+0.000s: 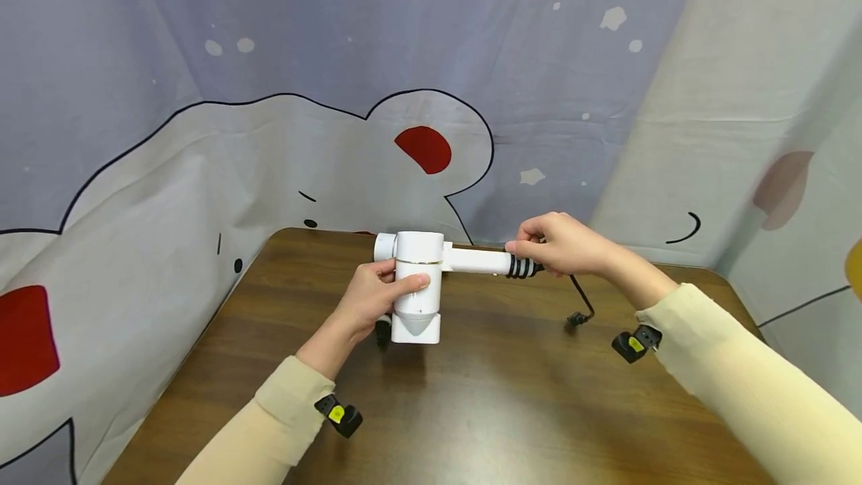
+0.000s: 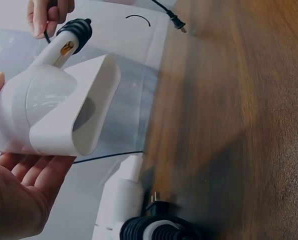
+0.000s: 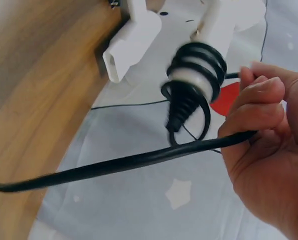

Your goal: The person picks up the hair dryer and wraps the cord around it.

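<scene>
My left hand (image 1: 377, 294) grips a white hair dryer (image 1: 419, 275) by its barrel, thumb across the front. Its handle (image 1: 477, 260) points right, and the open nozzle (image 2: 96, 107) shows in the left wrist view. Several turns of black cord (image 3: 196, 62) circle the handle's end. In the right wrist view my right hand (image 3: 269, 130) pinches the cord (image 3: 124, 162) with curled fingers beside the handle's end. The loose length hangs down to a black plug (image 1: 578, 318) over the right part of the table.
A second white hair dryer (image 2: 126, 197) is on the wooden table (image 1: 498, 403), with black cord wound round its handle and its plug (image 2: 158, 205) beside it. Mostly hidden in the head view, it stands behind the held one. A printed curtain (image 1: 303, 156) hangs behind the table.
</scene>
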`<state>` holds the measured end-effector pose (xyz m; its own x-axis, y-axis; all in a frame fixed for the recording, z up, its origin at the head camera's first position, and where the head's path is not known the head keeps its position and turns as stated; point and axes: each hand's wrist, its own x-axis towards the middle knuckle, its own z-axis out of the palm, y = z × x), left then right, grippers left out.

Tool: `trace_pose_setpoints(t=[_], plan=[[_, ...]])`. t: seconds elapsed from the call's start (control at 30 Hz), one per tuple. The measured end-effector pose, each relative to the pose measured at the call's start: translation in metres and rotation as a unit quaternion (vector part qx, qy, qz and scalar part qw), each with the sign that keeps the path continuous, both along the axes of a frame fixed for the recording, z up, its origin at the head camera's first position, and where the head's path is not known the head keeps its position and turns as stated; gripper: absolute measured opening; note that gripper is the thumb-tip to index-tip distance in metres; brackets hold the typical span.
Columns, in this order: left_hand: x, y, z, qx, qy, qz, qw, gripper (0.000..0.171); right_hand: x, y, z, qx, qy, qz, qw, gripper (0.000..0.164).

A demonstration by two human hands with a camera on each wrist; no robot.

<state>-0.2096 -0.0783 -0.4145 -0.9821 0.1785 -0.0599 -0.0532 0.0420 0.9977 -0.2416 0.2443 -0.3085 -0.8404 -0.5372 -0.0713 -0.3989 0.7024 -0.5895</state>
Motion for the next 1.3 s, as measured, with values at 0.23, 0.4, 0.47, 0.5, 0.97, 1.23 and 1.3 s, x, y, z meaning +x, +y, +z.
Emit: trace_pose_setpoints(t=[0.23,0.4,0.47,0.5,0.97,1.23,1.3], plan=[[0.001,0.003,-0.002,0.015,0.026,0.034,0.999,0.043,0.012,-0.003,-0.014,-0.1,-0.007,-0.031,0.995,0.024],[0.001,0.007,0.002,0.029,0.054,0.059,0.9964,0.044,0.022,-0.005,-0.025,-0.146,0.023,-0.032,0.988,0.017],[0.001,0.008,0.003,0.029,0.065,0.067,0.9952,0.043,0.026,-0.006,-0.029,-0.153,0.044,-0.029,0.987,0.016],[0.001,0.009,0.005,0.029,0.069,0.069,0.9948,0.043,0.028,-0.007,-0.032,-0.156,0.056,-0.027,0.986,0.016],[0.006,0.02,0.01,0.09,0.033,0.105,0.9899,0.038,0.045,-0.016,-0.069,-0.177,0.186,-0.022,0.966,0.018],[0.01,0.022,0.016,0.123,-0.005,0.1,0.9874,0.037,0.047,-0.013,-0.085,-0.226,0.12,-0.031,0.966,0.021],[0.011,0.022,0.017,0.132,-0.014,0.098,0.9864,0.038,0.046,-0.011,-0.088,-0.233,0.101,-0.036,0.967,0.023]])
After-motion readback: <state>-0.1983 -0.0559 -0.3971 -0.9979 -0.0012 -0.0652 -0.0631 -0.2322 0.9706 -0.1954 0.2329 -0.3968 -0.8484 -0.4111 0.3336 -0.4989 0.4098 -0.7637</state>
